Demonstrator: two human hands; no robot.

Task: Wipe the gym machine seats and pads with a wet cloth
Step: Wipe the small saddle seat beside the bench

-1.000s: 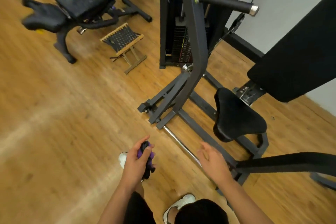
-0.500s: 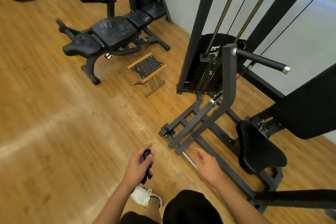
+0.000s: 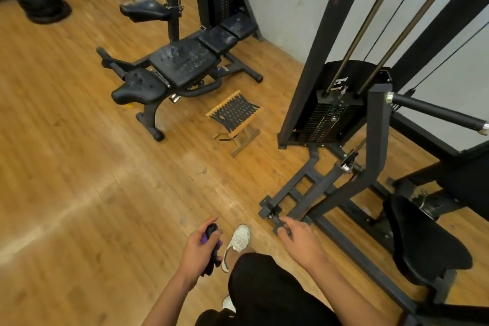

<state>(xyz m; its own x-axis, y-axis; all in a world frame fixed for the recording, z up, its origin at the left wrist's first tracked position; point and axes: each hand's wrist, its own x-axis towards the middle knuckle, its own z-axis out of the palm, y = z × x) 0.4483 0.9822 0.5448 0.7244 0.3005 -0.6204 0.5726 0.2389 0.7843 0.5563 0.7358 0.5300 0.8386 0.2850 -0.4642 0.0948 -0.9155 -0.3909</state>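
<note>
Purple crumpled cloth (image 3: 209, 236) sits bunched in the left hand (image 3: 196, 252) grip.

I count two hands, my left hand (image 3: 197, 249) and my right hand (image 3: 301, 242). There is one purple-and-black cloth (image 3: 210, 233), two white sneakers (image 3: 238, 239), one wooden folding stool with black woven straps (image 3: 234, 112), one black padded workout bench (image 3: 182, 63), two black weight-stack machines (image 3: 328, 116) and two black saddle-shaped seats (image 3: 420, 241).

Your one head-worn, wide-angle camera looks forward and down over the wooden floor (image 3: 79, 193): your left hand (image 3: 199, 249) and right hand (image 3: 301, 241) close at lower centre, bench (image 3: 185, 63) farther off upper left, weight machine (image 3: 377, 140) at right.
</note>
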